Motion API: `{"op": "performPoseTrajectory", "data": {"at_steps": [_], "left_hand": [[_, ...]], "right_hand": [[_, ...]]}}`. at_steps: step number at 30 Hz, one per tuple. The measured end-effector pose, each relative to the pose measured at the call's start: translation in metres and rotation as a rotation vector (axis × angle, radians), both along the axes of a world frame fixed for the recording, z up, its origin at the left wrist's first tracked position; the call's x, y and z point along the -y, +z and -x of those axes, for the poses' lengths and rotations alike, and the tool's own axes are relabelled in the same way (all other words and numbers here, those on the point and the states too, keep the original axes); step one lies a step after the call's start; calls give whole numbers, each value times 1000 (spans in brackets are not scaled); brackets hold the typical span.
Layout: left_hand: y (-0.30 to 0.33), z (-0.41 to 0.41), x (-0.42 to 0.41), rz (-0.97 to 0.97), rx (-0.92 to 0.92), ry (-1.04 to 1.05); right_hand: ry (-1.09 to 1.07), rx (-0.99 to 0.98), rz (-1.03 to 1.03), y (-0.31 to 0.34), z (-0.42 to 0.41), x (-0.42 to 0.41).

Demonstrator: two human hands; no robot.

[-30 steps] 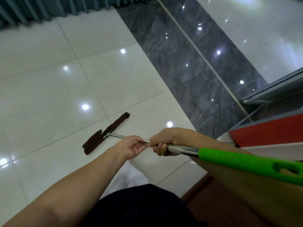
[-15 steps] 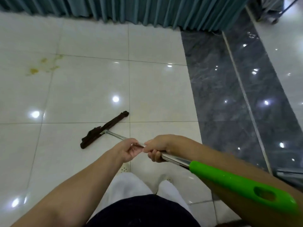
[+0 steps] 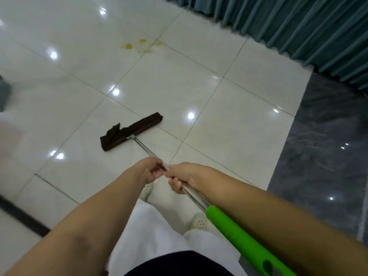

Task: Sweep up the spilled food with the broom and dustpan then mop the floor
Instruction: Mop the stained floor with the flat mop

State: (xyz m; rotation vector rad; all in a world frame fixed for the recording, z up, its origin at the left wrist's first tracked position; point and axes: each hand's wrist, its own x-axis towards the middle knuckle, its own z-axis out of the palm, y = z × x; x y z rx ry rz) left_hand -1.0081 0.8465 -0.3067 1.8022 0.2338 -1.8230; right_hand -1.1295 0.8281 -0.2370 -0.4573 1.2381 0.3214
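A flat mop with a dark brown cloth head (image 3: 131, 133) lies on the white tile floor ahead of me. Its metal pole (image 3: 146, 150) runs back toward me and ends in a bright green handle (image 3: 243, 240) at lower right. My left hand (image 3: 151, 172) grips the pole, and my right hand (image 3: 179, 177) grips it just behind, the two hands touching. A yellowish food stain (image 3: 139, 45) marks the tiles farther ahead, well beyond the mop head. No broom or dustpan is in view.
A teal curtain (image 3: 298, 26) hangs along the far right edge of the tiles. A dark grey marble strip (image 3: 322, 156) runs down the right side. A grey object (image 3: 4, 92) sits at the left edge. My white trousers and perforated shoes (image 3: 199, 223) are below the hands.
My view has swung left, so the stain now lies ahead of the mop head and the curtain is at the right. Both hands keep their grip on the pole.
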Motion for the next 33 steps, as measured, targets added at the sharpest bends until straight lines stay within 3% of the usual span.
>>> {"op": "performPoseTrajectory", "data": {"at_steps": [8,17,24,33], "left_hand": [[19,126,-57,31,-158,234],[68,187,-88,78,-286,411],[75,159,-107,75,-300,506],[60,56,-148,63,-251,607]], "right_hand": [[278,-85,30,28,122,-28],[507,-258,104,73,166,-35],[561,-249,118,80,132,-45],[545,-167,52,53,29,-82]]}}
